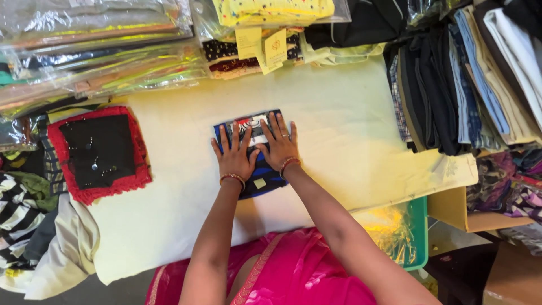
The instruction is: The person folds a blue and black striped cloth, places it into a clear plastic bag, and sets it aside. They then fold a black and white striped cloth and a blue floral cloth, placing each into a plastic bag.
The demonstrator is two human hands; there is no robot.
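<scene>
Both the left hand [234,157] and right hand [279,144] lie open and flat on the folded dark garment [257,172] at the middle of the cream surface [339,124]. Uneven pressure could skew its fold.

A black cloth with red lace trim [99,152] lies near bagged garment stacks [96,53].
</scene>
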